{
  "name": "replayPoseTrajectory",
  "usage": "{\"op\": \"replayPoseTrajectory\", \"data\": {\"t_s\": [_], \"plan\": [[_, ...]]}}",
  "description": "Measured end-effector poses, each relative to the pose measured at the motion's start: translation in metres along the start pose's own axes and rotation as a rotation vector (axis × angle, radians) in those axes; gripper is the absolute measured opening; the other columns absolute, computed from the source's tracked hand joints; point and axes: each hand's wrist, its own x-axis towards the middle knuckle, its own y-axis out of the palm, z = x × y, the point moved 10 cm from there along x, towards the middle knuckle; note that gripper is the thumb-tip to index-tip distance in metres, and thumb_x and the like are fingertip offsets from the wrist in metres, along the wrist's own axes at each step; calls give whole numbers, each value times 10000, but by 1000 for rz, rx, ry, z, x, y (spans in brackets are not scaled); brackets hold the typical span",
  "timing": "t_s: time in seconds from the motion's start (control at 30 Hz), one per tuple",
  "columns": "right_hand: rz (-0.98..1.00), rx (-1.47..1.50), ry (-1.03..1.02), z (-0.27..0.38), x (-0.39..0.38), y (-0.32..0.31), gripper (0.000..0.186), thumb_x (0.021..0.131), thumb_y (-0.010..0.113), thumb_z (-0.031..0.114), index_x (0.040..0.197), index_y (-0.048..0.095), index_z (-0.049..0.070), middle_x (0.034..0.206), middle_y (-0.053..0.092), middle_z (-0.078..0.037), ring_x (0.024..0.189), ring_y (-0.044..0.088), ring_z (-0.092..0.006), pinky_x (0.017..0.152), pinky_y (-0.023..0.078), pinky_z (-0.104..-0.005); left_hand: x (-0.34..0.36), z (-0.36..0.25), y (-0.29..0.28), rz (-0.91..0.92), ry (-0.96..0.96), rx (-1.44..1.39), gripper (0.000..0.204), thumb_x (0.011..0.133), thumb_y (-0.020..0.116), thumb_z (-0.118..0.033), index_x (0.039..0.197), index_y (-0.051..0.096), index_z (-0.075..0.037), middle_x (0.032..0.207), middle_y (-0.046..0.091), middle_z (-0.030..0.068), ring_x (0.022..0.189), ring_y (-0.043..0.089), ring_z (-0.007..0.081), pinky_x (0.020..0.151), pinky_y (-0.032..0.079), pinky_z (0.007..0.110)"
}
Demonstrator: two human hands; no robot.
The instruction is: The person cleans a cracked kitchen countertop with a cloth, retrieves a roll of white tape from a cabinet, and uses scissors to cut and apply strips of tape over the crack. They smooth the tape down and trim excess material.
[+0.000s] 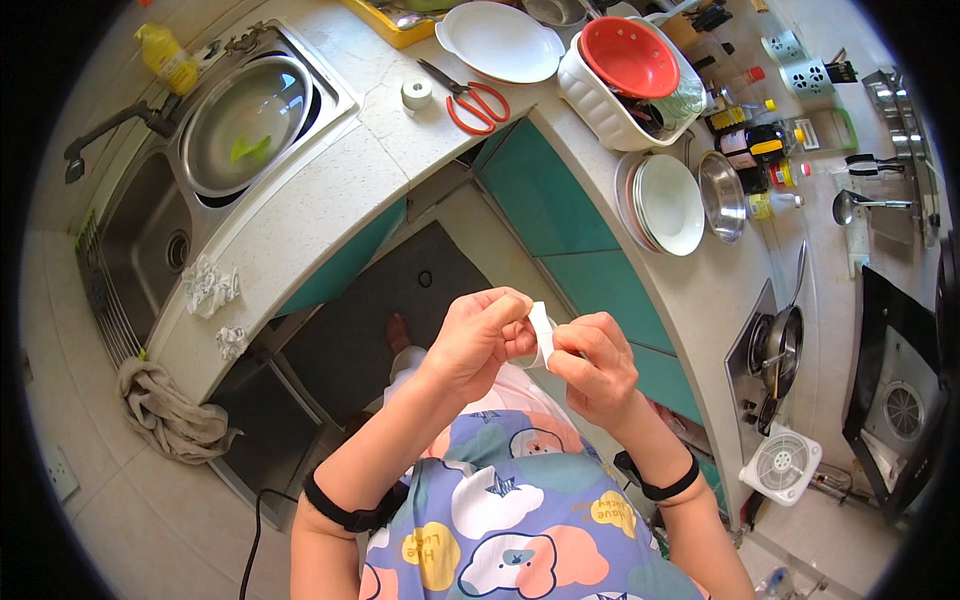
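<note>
In front of my body, both hands are raised and close together. My left hand (475, 340) pinches the upper end of a curved white strip (542, 330) that looks like tape from a roll. Lower down, the fingers of my right hand (598, 370) are closed on the same strip from the other side. My fingers hide part of it, so I cannot tell whether a whole roll is there. On the counter beyond stand a small white roll (416, 94) and a pair of scissors (468, 97) with red handles, opened slightly; neither is touched.
At the left, a metal basin (247, 125) with a green leaf sits in the double sink (150, 230). Crumpled white tissues (210, 288) and a grey cloth (170, 410) lie nearby. Stacked plates (670, 205), a red colander (630, 58) and a pan (785, 350) line the right counter.
</note>
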Motion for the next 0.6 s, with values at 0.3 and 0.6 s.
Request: {"op": "replayPoseTrajectory", "data": {"t_s": [0.3, 0.6], "plan": [[-2, 103, 108, -7, -14, -14, 274, 648, 681, -54, 891, 615, 55, 894, 593, -75, 781, 562, -259, 654, 467, -347, 8, 6, 3, 69, 1, -114, 122, 943, 588, -115, 888, 615, -10, 782, 621, 38, 651, 581, 96, 700, 535, 263], [-97, -46, 94, -6, -21, -39, 326, 657, 684, -56, 919, 609, 124, 913, 572, -37, 794, 563, -233, 643, 469, -322, -3, 26, 29, 280, -130, -102, 284, 1053, 478, -250, 1129, 602, -7, 1034, 681, 93, 907, 672, 163, 820, 586, 315]]}}
